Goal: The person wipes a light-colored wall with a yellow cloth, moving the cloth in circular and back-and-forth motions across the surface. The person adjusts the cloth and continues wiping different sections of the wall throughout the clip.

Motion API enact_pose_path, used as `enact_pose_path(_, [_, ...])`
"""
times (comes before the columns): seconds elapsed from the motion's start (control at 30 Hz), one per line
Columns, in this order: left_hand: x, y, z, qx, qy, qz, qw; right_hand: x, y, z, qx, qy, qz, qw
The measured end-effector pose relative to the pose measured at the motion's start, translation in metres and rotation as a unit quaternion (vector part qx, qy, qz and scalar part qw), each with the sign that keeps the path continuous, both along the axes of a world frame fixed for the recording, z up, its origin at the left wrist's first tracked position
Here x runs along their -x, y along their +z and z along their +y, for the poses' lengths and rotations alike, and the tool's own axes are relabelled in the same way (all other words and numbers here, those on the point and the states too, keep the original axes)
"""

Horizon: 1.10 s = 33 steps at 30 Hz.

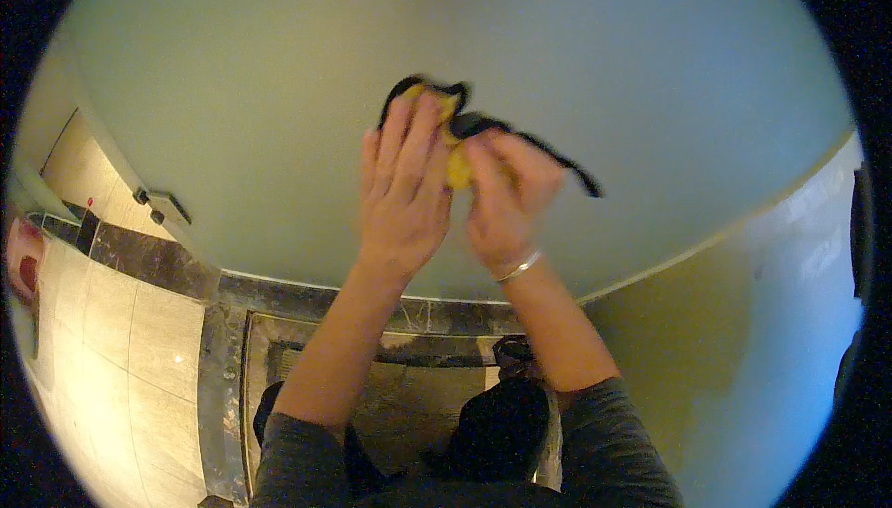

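Observation:
A yellow cloth with a black edge [458, 168] is bunched up against a large, pale green-grey frosted glass panel [293, 90]. My left hand [408, 174] lies over the cloth with its fingers stretched upward, pressing it to the panel. Beside it, my right hand [512, 191] is curled around another part of the cloth, and a strip of black edge trails out to the right. Both hands are somewhat blurred. A silver bracelet [521, 266] circles my right wrist.
Metal door hardware [167, 207] sits at the panel's left edge. Beige floor tiles [139, 341] with dark stone borders [223, 369] spread at lower left. A pink-red object [26, 257] stands at the far left. Another smooth wall surface [669, 348] meets the panel on the right.

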<state>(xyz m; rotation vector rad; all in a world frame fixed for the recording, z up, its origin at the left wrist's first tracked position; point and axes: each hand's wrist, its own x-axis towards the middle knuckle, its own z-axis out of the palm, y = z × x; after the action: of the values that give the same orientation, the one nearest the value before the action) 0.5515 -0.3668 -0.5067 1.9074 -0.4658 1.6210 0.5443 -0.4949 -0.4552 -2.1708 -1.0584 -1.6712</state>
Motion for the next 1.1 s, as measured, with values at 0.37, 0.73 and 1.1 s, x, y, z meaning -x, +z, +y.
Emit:
enact_pose_path(0.37, [-0.024,-0.018,0.041,0.099,0.111,-0.076,0.986,-0.007,0.009,0.070,0.064,0.019,-0.003,0.998])
enact_pose_path(0.73, [-0.005,0.078,0.083,0.009,0.034,-0.032,0.999,-0.021,0.071,0.089,0.025,-0.065,-0.152,0.986])
enact_pose_path(1.1, [-0.018,-0.001,0.112,0.120,0.044,-0.064,0.990,-0.012,0.036,0.134,0.066,0.193,0.191,0.960])
